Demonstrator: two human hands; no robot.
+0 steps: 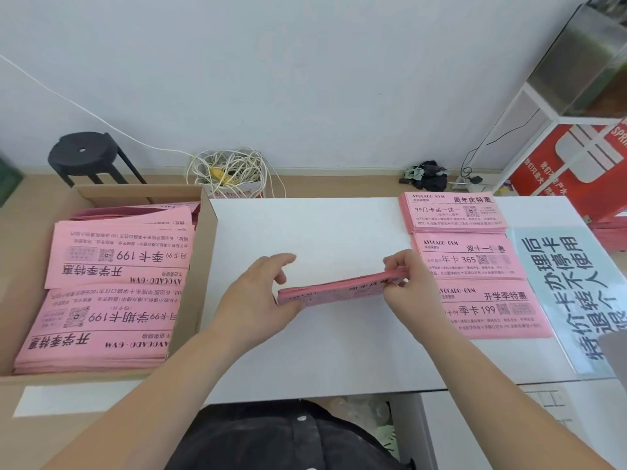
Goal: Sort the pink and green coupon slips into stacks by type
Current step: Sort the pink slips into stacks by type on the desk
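Left hand point(261, 293): gripping the left end of a pink bundle point(334, 289), thumb underneath, fingers partly curled above.
Right hand point(412, 283): pinching the bundle's right end closed between thumb and fingertips.
Pink bundle: hanging edge-on just above the middle of the white worktop point(305, 228).
Sorted stacks point(468, 262): three pink piles lying in a column at the worktop's right.
Cardboard box point(203, 266): sitting at the left, holding more pink slips point(115, 286).
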